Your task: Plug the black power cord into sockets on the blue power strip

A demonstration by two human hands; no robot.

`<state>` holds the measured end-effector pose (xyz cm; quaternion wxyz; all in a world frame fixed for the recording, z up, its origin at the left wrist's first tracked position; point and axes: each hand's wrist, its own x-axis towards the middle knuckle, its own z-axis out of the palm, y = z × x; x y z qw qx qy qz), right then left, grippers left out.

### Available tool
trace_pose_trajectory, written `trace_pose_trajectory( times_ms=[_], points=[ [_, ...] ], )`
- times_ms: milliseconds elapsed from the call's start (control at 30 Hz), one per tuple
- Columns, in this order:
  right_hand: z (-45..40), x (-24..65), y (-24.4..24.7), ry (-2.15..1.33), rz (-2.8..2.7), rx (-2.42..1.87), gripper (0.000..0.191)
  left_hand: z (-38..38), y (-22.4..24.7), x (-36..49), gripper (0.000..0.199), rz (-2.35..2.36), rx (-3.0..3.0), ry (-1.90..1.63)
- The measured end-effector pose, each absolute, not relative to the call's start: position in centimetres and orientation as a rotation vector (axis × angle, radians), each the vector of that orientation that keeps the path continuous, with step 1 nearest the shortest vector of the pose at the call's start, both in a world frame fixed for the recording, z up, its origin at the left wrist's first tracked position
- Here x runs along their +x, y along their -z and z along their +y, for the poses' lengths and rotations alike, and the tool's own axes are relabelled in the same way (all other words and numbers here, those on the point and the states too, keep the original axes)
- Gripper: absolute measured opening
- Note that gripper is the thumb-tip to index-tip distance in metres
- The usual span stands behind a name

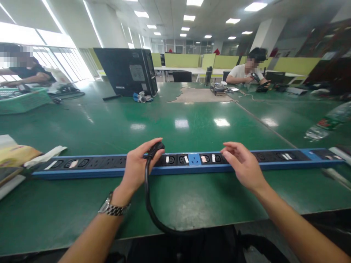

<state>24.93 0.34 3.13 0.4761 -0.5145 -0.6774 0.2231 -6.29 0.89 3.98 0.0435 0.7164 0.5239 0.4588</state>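
A long blue power strip [195,159] with black sockets and small white labels lies across the green table. Over its left-middle part, my left hand [140,162] is closed on a black plug [157,149]. From that plug a thick black cable [148,197] curves down past the table's front edge. My right hand [241,162] is over the right-middle part of the strip, its fingers curled and thumb near the fingertips; whether anything small is between them cannot be made out. A metal watch is on my left wrist.
Beyond the strip stand a black computer case [123,71] and blue-white gloves [142,97]. A green basket [24,100] is at left, a plastic bottle [329,122] at right. Two people sit across the table. Packages [13,157] touch the strip's left end.
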Motion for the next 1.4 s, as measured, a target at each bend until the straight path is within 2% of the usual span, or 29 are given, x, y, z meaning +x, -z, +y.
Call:
trace_pose_trajectory(
  times_ms=[100,200,533,600,733,833,933,1200,1400],
  points=[
    [1.2,27.0,0.0,-0.195,-1.675,-1.468,0.030,0.9,-2.8,-9.0,0.037,1.568,2.308,-1.171],
    [1.5,27.5,1.7,0.058,-1.778,-1.455,0.025,0.4,-2.0,-9.4,0.036,1.582,2.402,-1.086],
    [1.7,26.9,2.3,0.249,-1.838,-1.463,0.021,0.0,-1.2,-9.1,0.032,1.566,2.558,-1.007],
    [1.7,26.8,2.3,0.264,-1.835,-1.495,0.022,0.0,-1.7,-8.3,0.031,1.536,2.418,-1.156],
    [1.6,26.5,2.2,0.292,-1.858,-1.513,0.022,0.8,-2.8,-3.7,0.037,1.620,1.979,-1.755],
    [1.6,26.5,2.2,0.313,-1.860,-1.487,0.019,2.0,-2.5,0.4,0.034,1.439,2.177,-1.438],
    [1.8,26.5,2.5,0.343,-1.842,-1.433,0.016,2.6,-1.6,2.6,0.030,1.487,2.261,-1.204],
    [2.1,26.6,2.9,0.359,-1.815,-1.386,0.013,1.5,-1.4,2.2,0.026,1.368,2.543,-1.117],
    [2.0,26.5,2.7,0.351,-1.820,-1.395,0.012,1.4,-2.1,2.2,0.030,1.444,2.549,-0.981]
  ],
)
